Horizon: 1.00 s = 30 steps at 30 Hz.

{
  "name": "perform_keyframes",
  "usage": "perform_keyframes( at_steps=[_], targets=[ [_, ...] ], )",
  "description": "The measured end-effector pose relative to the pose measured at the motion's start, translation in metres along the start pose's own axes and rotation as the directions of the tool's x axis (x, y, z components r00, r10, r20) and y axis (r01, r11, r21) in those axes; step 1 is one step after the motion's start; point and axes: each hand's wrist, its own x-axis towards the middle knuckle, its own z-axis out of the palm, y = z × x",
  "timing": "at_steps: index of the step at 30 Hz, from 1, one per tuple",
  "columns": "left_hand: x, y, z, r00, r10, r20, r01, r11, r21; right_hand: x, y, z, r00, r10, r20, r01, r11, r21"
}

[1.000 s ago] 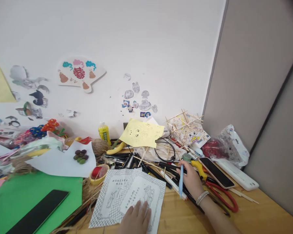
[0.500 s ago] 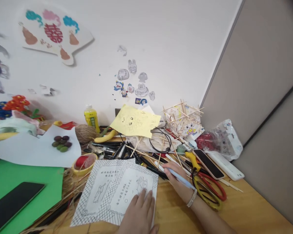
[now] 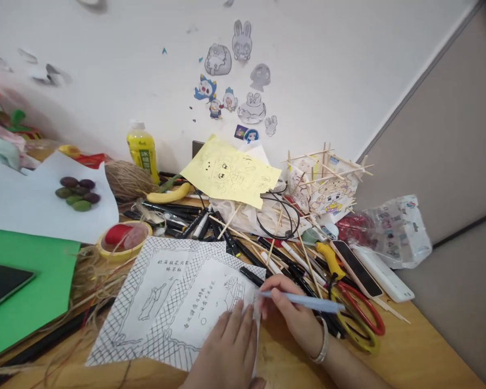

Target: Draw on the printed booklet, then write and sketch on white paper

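Note:
A white sheet (image 3: 157,324) with a drawn crosshatched border, handwritten characters and line drawings lies on the wooden table. My left hand (image 3: 227,343) rests flat on its lower right part, fingers stretched out and covering some of the drawing. At the sheet's right edge, my right hand (image 3: 287,313) is closed around a light blue pen (image 3: 311,301). The pen is nearly level, its left end by the paper edge; whether it touches is unclear. A black marker (image 3: 251,276) lies just above those fingers, overlapping the sheet's corner.
Markers and wooden sticks (image 3: 229,221) pile up behind the sheet. Scissors (image 3: 358,324), a phone (image 3: 356,267) and a white device (image 3: 384,275) lie to the right. Left are tape rolls (image 3: 123,240), green paper (image 3: 36,319) and a dark tablet-like slab (image 3: 4,283). A yellow bottle (image 3: 141,151) stands behind.
My right hand has moved left to the sheet's edge, and the pen has turned closer to level. My left hand stays flat on the sheet. The camera view has shifted.

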Motion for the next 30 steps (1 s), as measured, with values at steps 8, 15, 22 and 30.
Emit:
perform_keyframes(
  at_steps=[8,15,22,30],
  targets=[
    [0.0,0.01,-0.032,1.0,-0.001,0.031,0.0,0.999,0.033,0.003,0.005,0.001,0.995,0.04,-0.089,-0.047,0.995,-0.089],
    [-0.007,0.012,-0.032,0.984,-0.072,-0.16,0.091,0.99,0.112,0.001,0.006,-0.002,0.993,0.057,-0.101,-0.085,0.947,-0.309],
    [-0.007,0.01,-0.046,0.99,-0.049,-0.129,0.063,0.992,0.105,0.002,0.011,-0.005,0.995,-0.094,-0.046,0.049,0.808,-0.586],
    [-0.006,0.007,-0.052,0.998,-0.031,-0.053,0.035,0.996,0.084,0.001,0.008,-0.006,0.992,-0.129,0.019,0.11,0.75,-0.652]
  ],
)
